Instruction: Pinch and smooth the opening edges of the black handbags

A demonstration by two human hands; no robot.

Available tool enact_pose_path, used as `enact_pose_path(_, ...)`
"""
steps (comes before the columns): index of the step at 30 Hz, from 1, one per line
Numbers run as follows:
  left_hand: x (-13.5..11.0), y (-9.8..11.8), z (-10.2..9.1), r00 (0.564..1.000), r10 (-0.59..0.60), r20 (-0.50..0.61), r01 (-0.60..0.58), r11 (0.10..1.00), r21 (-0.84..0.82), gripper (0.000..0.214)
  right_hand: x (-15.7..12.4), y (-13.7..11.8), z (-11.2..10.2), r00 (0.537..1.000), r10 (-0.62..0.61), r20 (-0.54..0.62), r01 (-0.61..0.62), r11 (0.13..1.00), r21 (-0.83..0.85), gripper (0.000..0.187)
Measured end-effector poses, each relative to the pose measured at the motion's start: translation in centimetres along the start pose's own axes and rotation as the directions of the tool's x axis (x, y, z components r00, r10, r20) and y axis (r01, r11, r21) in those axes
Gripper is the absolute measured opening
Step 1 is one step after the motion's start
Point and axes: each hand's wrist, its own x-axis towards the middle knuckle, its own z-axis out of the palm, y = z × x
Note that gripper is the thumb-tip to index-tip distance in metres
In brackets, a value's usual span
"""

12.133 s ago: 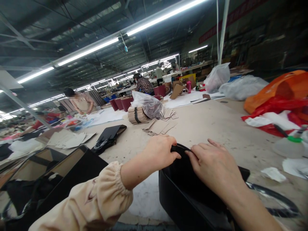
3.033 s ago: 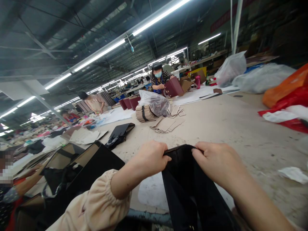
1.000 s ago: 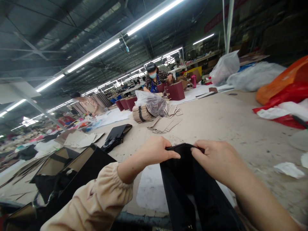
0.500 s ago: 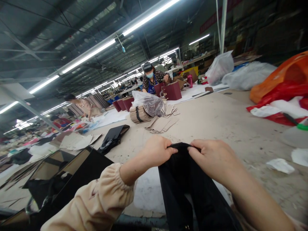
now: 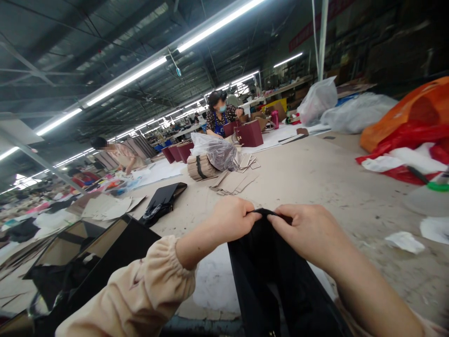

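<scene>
A black bag stands upright at the near edge of the table, its opening facing me. My left hand pinches the far top rim, thumb inside and fingers folded over the outside. Just to the right, my right hand pinches the same rim, with a short stretch of edge between the two thumbs. The bag's inside is dark, and its lower part runs out of the picture. Beneath it lies a white sheet.
Black box-like bag pieces stand at the left, and a finished-looking black bag lies beyond them. Ahead are a strapped bundle of card pieces and maroon bags by a co-worker. Orange plastic is at the right.
My hands keep their pinch on the bag's rim, and the thumbs are slightly closer together. The view has shifted a little. The co-worker's head has turned slightly.
</scene>
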Motion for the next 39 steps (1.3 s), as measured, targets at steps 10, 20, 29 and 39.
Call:
enact_pose_path(10,0.0,1.3,0.2,0.999,0.035,-0.014,-0.031,0.967,0.253,0.032,0.2,-0.1,0.2,0.999,-0.022,-0.030,0.018,0.992,-0.122,0.034)
enact_pose_path(20,0.0,1.6,-0.2,0.996,0.089,0.000,-0.086,0.951,0.296,0.030,0.0,-0.4,0.4,0.999,-0.030,-0.029,0.026,0.994,-0.109,0.033)
enact_pose_path(29,0.6,1.8,0.0,0.995,0.095,-0.019,-0.085,0.950,0.301,0.031,0.0,0.0,0.2,0.997,-0.071,-0.040,0.071,0.997,0.001,0.030)
enact_pose_path(39,0.0,1.0,0.1,0.975,0.222,-0.016,-0.215,0.957,0.194,0.025,-0.4,1.6,-1.4,0.922,-0.233,0.309,0.122,0.933,0.339,0.039)
